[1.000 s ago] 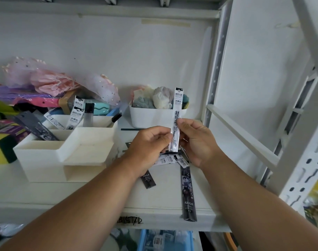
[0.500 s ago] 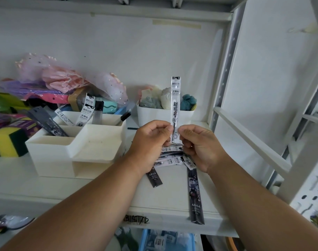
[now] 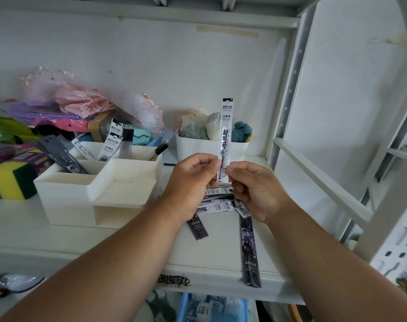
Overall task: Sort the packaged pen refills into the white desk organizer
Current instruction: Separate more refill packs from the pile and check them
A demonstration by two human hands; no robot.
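Both hands meet above the shelf (image 3: 58, 238), each pinching the lower end of one clear refill packet (image 3: 226, 126) that stands upright between them. The left hand (image 3: 191, 182) has its grip narrow, fingers curled and thumb tip pressed to the packet's left edge; the right hand (image 3: 256, 189) pinches the right edge in the same tight way. The packet's printed header rises in front of a small white bin (image 3: 193, 147) stuffed with pale and teal cloth. Just beneath the hands a loose pile of refill packets (image 3: 217, 205) lies on the shelf, with two dark packets (image 3: 250, 252) jutting toward the front edge. To the left stands the white desk organizer (image 3: 86, 196), its rear compartments holding several packets upright or leaning. Farther left sits a yellow and green sponge (image 3: 12, 182), with pink netting (image 3: 82, 101) heaped behind
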